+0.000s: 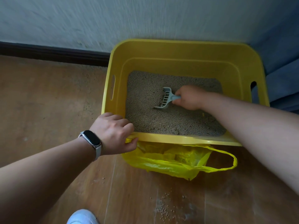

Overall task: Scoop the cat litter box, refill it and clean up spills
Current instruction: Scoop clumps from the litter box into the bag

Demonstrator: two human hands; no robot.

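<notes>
At two o'clock, grips scoop (165, 98) with right hand (189, 98) to sift litter (145, 94); at seven, pins bag (169, 159) open against box (178, 139) with left hand (113, 128).

Left hand (113, 131), forearm extended, curls over the near-left rim of the yellow plastic litter box (178, 47). Right hand (189, 97), arm outstretched, grips the handle of the pale-blue slotted plastic scoop (165, 98).

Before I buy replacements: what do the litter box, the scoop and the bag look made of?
The litter box looks like rigid moulded plastic, smooth yellow with slight sheen on its rim. The scoop: hard grey-blue plastic, matte, with moulded slots. The bag: thin yellow plastic film, glossy, translucent, crinkled.
</notes>
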